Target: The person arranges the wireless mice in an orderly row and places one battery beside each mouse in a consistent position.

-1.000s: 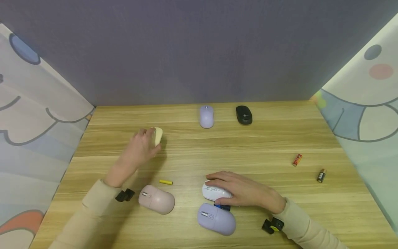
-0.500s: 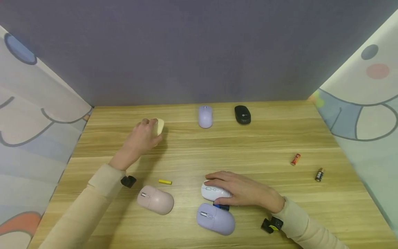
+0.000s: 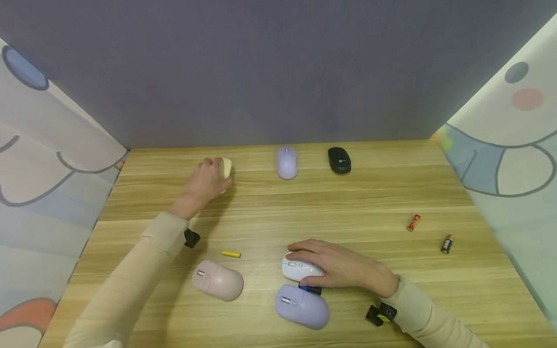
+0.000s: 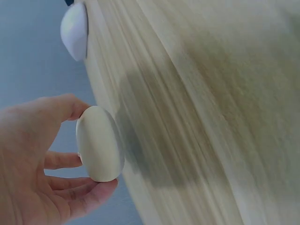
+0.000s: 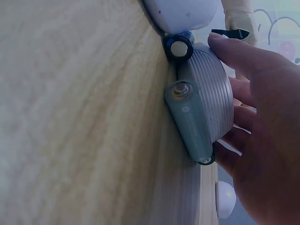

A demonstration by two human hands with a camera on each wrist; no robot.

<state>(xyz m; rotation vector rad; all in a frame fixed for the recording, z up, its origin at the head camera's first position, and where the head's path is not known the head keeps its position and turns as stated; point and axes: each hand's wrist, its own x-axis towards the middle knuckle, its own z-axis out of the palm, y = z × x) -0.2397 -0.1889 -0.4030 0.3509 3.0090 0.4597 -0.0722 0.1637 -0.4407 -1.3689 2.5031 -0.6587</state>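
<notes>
At the back left of the table, my left hand [image 3: 206, 180] holds a pale yellow computer mouse [image 3: 226, 168] between thumb and fingers. In the left wrist view the yellow mouse [image 4: 99, 143] has its shadow on the wood beside it. My right hand [image 3: 337, 266] lies over a white mouse [image 3: 300, 267] near the front middle, thumb on one side and fingers on the other. A blue and black battery [image 3: 311, 289] lies between that mouse and a lilac mouse [image 3: 302, 307]. A green battery [image 5: 190, 124] sits close to the white mouse in the right wrist view; the head view hides it.
A pink mouse [image 3: 217, 280] and a yellow battery [image 3: 231, 253] lie at front left. Another lilac mouse [image 3: 287, 163] and a black mouse [image 3: 339, 160] stand near the back wall [image 3: 278, 72]. A red battery [image 3: 414, 223] and a black battery [image 3: 447, 244] lie on the right.
My left hand has carried the yellow mouse away from me toward the table's back edge, slightly to the right. The right hand has stayed on the white mouse.
</notes>
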